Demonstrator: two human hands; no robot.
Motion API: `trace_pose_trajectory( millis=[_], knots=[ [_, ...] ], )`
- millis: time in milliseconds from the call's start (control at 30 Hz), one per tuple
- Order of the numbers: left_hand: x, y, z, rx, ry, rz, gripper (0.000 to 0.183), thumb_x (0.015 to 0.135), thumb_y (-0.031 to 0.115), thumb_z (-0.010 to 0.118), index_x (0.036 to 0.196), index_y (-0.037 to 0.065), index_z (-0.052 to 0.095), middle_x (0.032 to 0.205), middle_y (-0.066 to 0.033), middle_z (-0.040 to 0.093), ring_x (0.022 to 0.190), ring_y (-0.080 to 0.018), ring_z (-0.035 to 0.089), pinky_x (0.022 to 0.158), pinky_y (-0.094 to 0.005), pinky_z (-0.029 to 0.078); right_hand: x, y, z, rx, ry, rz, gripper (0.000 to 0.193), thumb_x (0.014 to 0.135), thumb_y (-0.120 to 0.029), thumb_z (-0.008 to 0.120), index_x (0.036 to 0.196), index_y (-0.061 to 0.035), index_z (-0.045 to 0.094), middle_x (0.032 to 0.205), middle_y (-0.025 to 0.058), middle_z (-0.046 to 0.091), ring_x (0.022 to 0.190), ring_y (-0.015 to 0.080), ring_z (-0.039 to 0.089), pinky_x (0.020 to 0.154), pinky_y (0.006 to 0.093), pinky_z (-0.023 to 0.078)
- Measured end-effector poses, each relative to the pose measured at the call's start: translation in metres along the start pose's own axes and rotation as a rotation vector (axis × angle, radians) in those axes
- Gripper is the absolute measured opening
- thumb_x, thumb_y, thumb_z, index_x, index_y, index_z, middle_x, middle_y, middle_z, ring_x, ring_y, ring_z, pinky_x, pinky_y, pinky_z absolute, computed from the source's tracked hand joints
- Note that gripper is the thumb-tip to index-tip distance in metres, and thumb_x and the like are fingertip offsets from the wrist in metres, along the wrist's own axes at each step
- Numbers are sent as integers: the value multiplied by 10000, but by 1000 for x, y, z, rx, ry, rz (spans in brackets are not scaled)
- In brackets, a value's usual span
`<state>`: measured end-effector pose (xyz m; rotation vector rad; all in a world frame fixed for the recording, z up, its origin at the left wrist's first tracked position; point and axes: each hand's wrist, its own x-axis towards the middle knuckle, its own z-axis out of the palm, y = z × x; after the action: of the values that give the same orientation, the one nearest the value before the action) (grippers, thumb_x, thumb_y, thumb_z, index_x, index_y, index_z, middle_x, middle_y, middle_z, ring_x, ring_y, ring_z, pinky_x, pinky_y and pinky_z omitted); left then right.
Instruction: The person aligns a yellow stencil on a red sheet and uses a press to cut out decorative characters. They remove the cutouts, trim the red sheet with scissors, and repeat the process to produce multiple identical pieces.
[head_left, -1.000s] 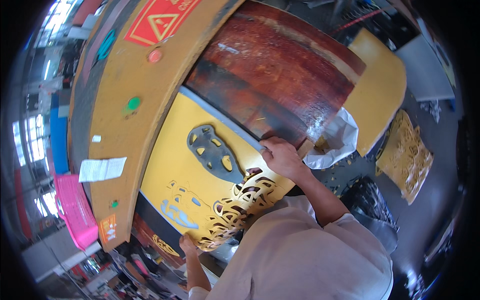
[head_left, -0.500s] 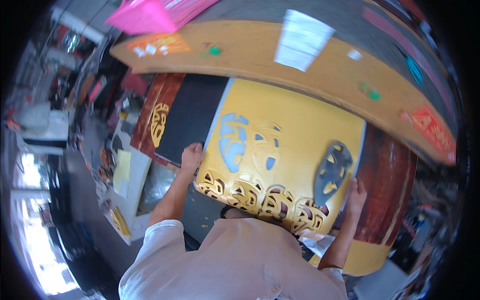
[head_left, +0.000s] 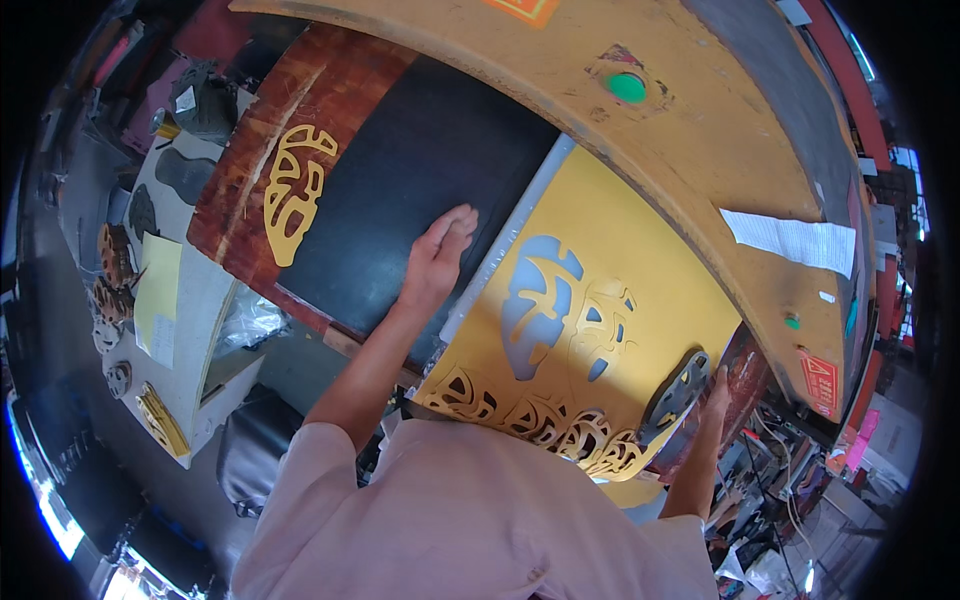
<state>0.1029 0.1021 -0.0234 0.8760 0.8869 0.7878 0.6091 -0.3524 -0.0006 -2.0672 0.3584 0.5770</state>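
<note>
A yellow sheet (head_left: 650, 260) with cut-out openwork shapes lies on a pale board (head_left: 505, 240) in front of me. My left hand (head_left: 438, 258) is above the black mat (head_left: 400, 170), left of the board's edge. Its fingers are stretched out together and hold nothing. A dark oval cutting die (head_left: 677, 393) lies on the sheet's right part. My right hand (head_left: 716, 396) is by the sheet's right edge, close to the die; its grip there is hidden. One yellow cut-out piece (head_left: 293, 195) rests on the reddish-brown board (head_left: 235, 200) at the left.
A wide tan machine beam (head_left: 620, 130) with green buttons spans the far side above the sheet. A paper (head_left: 790, 243) hangs on it. At left, a side table (head_left: 205, 370) bears dies, a yellow paper (head_left: 158, 290) and stacked yellow pieces (head_left: 160, 420). Cables and clutter are at lower right.
My left hand has left the pale board's edge and moved up over the black mat. My right hand stays near the right edge. The view has turned left.
</note>
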Motion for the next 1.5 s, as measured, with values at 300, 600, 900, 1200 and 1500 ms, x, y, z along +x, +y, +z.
trace_pose_trajectory(
  millis=[300, 600, 900, 1200, 1500],
  knots=[
    [60, 30, 9, -139, -159, -325, 621, 1135, 371, 484, 1571, -62, 389, 1595, -237, 468, 1489, -323, 463, 1236, -425, 374, 18, -16, 18, -90, 180, 42, 344, 944, -605, 691, 942, -262, 668, 699, -86, 545, 549, 99, 461, 479, 306, 303],
    [103, 55, -3, -13, -273, -591, 518, 1094, 288, 591, 1499, -23, 502, 1503, -192, 577, 1410, -291, 560, 1170, -435, 470, 12, -24, 20, -73, 140, 23, 356, 943, -609, 694, 820, -285, 616, 585, -119, 331, 472, 64, 306, 464, 274, 204],
    [122, 58, -10, 29, -426, -649, 557, 1121, 298, 523, 1544, -53, 434, 1549, -219, 533, 1427, -309, 542, 1182, -452, 456, 6, -17, 23, -29, 142, -35, 374, 906, -640, 723, 826, -282, 650, 628, -129, 358, 532, 54, 327, 517, 276, 210],
    [129, 64, -3, 98, -480, -658, 574, 1119, 322, 535, 1555, -36, 427, 1566, -213, 516, 1447, -298, 524, 1188, -427, 456, 6, -23, 23, -109, 173, -98, 348, 953, -538, 723, 783, -263, 595, 610, -116, 383, 498, 42, 330, 487, 262, 201],
    [118, 73, 18, 273, -397, -585, 557, 1120, 332, 533, 1515, -55, 467, 1562, -237, 509, 1446, -317, 522, 1178, -439, 461, -9, -19, 23, 2, 15, -177, 335, 1027, -422, 669, 838, -145, 661, 648, -86, 445, 529, 67, 412, 493, 264, 310]
  ],
)
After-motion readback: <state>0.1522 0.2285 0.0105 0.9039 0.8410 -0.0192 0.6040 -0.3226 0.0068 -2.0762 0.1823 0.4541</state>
